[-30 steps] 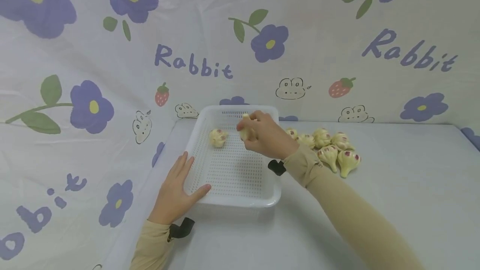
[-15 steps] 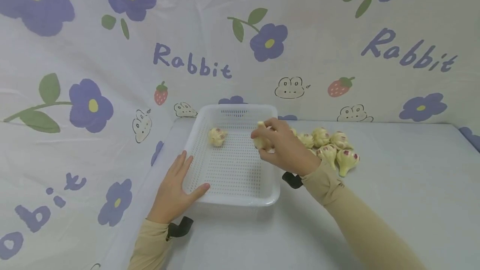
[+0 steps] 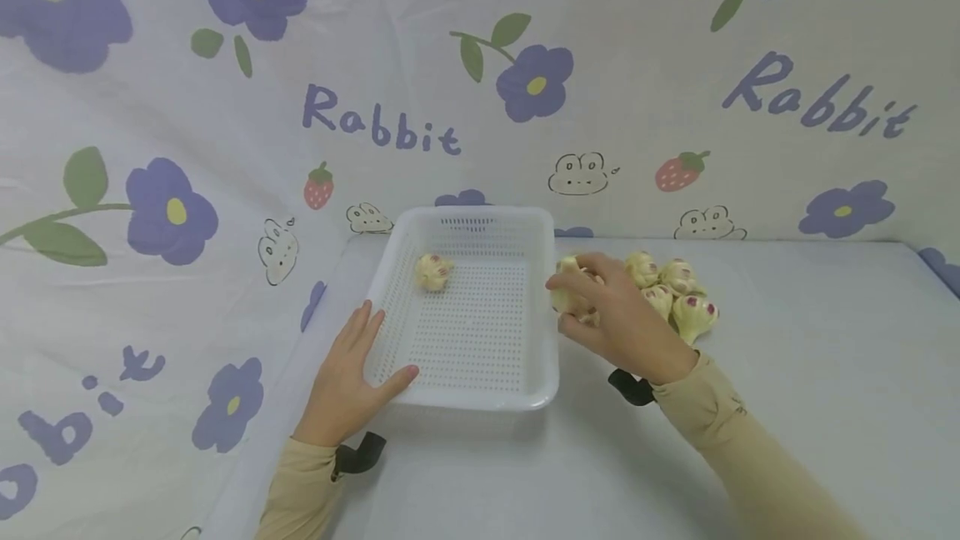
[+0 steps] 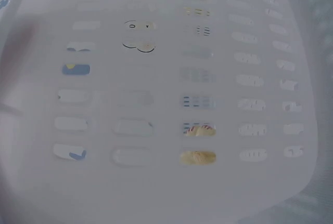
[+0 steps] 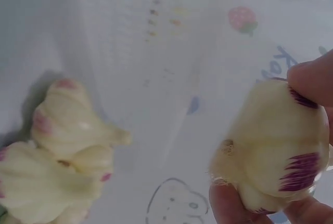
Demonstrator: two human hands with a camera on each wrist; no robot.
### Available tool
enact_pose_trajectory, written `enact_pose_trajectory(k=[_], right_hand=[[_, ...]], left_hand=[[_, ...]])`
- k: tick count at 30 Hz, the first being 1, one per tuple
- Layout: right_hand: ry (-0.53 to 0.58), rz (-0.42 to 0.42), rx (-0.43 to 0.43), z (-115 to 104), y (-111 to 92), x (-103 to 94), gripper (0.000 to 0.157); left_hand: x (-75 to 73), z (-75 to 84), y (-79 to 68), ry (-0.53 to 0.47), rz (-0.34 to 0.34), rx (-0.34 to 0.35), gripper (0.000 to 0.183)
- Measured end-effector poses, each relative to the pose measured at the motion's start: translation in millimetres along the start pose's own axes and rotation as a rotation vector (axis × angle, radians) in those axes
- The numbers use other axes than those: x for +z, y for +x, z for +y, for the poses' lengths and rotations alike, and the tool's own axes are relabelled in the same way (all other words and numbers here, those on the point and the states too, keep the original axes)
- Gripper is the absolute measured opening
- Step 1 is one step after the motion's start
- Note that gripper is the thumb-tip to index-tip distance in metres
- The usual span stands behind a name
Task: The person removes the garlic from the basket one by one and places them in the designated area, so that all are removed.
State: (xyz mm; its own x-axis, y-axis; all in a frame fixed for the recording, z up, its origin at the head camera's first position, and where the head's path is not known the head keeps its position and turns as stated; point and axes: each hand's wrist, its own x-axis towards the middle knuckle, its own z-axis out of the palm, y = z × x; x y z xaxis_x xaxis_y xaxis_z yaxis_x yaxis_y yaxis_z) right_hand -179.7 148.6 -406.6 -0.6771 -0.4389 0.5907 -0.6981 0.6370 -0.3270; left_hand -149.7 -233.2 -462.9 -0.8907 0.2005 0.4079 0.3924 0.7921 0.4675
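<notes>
My right hand (image 3: 626,319) pinches a cream garlic bulb (image 3: 564,297) with purple patches, just outside the right rim of a white slotted basket (image 3: 472,332). In the right wrist view, thumb and fingers wrap that bulb's sides, its root end uncovered. My left hand (image 3: 347,386) lies along the basket's left front side, fingers spread and thumb over the rim. One garlic bulb (image 3: 433,272) rests inside toward the back left. The basket's wall (image 4: 161,190) fills the left wrist view, with bits of that bulb showing through its slots.
A cluster of several garlic bulbs (image 3: 694,317) lies on the white table (image 3: 810,357) right of the basket, partly hidden behind my right hand. Two of them show close up at the left of the right wrist view. A flower-printed cloth (image 3: 637,82) hangs behind and at the left.
My right hand has carried the garlic bulb rightward, from over the basket to beyond its right rim. The left hand has stayed at the basket's side.
</notes>
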Motion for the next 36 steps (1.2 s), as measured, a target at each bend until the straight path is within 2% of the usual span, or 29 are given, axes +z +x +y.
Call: enact_pose_trajectory(k=[4, 10, 18, 25, 29, 36], right_hand=[[-0.015, 0.013, 0.012, 6, -13, -1.9, 0.045], [-0.032, -0.012, 0.038, 13, -28, -0.5, 0.045], [-0.067, -0.066, 0.052, 27, -43, 17.5, 0.045], [-0.047, -0.127, 0.08, 29, -48, 29.8, 0.044], [-0.024, -0.13, 0.06, 31, -50, 34.2, 0.045], [-0.028, -0.094, -0.035, 36, -53, 47.3, 0.05]], left_hand=[[0.0, -1.0, -0.4, 0.006, -0.002, -0.004, 0.093], [0.4, -3.2, -2.4, 0.012, 0.0, -0.011, 0.093], [1.2, -4.0, -2.3, 0.015, -0.006, -0.02, 0.093], [1.0, -2.0, -1.5, 0.013, -0.007, -0.023, 0.094], [0.7, -0.6, -0.4, 0.012, -0.008, -0.022, 0.094], [0.4, 0.9, 0.2, 0.006, -0.007, -0.018, 0.094]])
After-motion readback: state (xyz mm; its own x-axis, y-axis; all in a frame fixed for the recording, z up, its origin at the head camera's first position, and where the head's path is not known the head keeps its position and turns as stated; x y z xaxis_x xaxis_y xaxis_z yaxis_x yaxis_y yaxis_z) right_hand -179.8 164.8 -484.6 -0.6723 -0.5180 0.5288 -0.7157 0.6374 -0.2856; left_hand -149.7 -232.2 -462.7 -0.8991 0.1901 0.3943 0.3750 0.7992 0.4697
